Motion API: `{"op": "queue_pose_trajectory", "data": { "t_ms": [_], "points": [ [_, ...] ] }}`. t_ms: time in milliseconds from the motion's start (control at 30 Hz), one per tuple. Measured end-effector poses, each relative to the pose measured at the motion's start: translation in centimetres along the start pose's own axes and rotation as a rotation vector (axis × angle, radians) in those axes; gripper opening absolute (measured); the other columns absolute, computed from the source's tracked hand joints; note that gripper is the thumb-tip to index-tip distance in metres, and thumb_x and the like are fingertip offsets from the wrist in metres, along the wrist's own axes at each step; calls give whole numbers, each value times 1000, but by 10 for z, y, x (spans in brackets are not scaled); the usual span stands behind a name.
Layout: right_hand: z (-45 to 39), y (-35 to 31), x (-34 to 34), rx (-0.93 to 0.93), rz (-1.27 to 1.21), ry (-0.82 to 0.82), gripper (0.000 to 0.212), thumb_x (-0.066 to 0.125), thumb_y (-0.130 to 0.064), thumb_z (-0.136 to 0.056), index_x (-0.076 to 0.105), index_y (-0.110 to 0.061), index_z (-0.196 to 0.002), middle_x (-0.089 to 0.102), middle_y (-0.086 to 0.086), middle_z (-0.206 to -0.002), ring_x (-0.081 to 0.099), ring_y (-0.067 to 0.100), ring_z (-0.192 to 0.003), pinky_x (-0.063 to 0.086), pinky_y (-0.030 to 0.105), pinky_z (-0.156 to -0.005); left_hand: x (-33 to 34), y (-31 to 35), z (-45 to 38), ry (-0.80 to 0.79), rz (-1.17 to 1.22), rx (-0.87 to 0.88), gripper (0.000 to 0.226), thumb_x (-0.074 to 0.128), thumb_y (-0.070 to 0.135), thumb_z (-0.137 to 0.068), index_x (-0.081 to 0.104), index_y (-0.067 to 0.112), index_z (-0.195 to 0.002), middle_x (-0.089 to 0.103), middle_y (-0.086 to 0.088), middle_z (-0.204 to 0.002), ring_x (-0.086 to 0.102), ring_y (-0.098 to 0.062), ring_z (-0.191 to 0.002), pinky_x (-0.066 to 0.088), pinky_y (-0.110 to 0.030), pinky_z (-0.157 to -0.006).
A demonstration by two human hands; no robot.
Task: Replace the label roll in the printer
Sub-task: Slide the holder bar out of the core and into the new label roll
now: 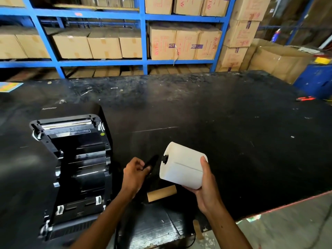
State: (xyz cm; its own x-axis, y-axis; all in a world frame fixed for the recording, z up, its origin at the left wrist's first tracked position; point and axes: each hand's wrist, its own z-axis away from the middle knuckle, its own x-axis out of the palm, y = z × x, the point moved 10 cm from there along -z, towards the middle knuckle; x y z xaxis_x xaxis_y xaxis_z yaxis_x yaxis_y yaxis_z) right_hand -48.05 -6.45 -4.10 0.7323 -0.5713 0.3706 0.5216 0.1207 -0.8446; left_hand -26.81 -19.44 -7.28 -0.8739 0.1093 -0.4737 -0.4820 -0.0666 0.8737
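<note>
The right hand (pixel 206 184) grips the new label roll (pixel 181 165) above the counter (pixel 233 123), spindle end facing left. The left hand's (pixel 136 172) fingers pinch a black end piece (pixel 150 161), probably the spindle guide. The printer (pixel 75 159) stands open; the empty core (pixel 161 193) lies discarded.

I see a scuffed black worktable (pixel 215 108) flecked with pale scraps; behind it stands blue steel shelving (pixel 143 38) packed with brown cardboard boxes (pixel 185 44), some printed in red and purple; more cartons are stacked at the shelving's right end (pixel 240 33); a large open box (pixel 280 60) sits on the floor beyond the table; a red-handled tool (pixel 305 98) lies near the far right edge; a colourful sheet (pixel 9 86) rests at the far left.
</note>
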Motion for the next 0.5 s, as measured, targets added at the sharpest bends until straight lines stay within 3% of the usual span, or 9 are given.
{"op": "queue_pose_trajectory", "data": {
  "t_ms": [67, 200, 267, 400, 500],
  "points": [
    [0, 0, 6, -1, 3, 19, 42, 46, -51, -90, 61, -24, -118, 70, 10, -112, 66, 29, -101, 52, 53, -88, -17, 23, 14, 113, 207, 29, 30, 79, 4, -80, 55, 21, -72, 60, 0, -65, 56, -3, -55, 47, -14, -55],
    [1, 2, 22, -11, 40, 20, 33, 46, -51, -89, 64, -29, -107, 70, 8, -110, 65, 28, -100, 51, 54, -90, -37, 60, 39, 223, 353, 146, 22, 76, 4, -82, 61, 20, -78, 64, 6, -67, 59, 7, -53, 46, -5, -53],
    [3, 3, 29, -16, 48, 8, 29, 45, -52, -90, 63, -33, -102, 69, 6, -110, 64, 28, -101, 50, 55, -91, -40, 66, 45, 195, 413, 177, 17, 72, 1, -86, 70, 17, -92, 72, 8, -77, 66, 9, -64, 50, -2, -62],
    [6, -1, 38, -29, 64, -17, 26, 45, -51, -90, 62, -36, -100, 68, 5, -109, 64, 26, -99, 51, 55, -91, -39, 71, 54, 64, 383, 227, 28, 63, 6, -94, 71, 9, -120, 75, 0, -115, 70, -3, -107, 55, -16, -95],
    [9, -3, 42, -34, 54, -32, 30, 46, -51, -90, 62, -32, -107, 69, 4, -110, 65, 25, -100, 51, 52, -89, -39, 74, 59, 18, 469, 203, 29, 58, 9, -97, 68, 15, -124, 72, 1, -122, 66, -6, -117, 51, -22, -103]
  ]
}}
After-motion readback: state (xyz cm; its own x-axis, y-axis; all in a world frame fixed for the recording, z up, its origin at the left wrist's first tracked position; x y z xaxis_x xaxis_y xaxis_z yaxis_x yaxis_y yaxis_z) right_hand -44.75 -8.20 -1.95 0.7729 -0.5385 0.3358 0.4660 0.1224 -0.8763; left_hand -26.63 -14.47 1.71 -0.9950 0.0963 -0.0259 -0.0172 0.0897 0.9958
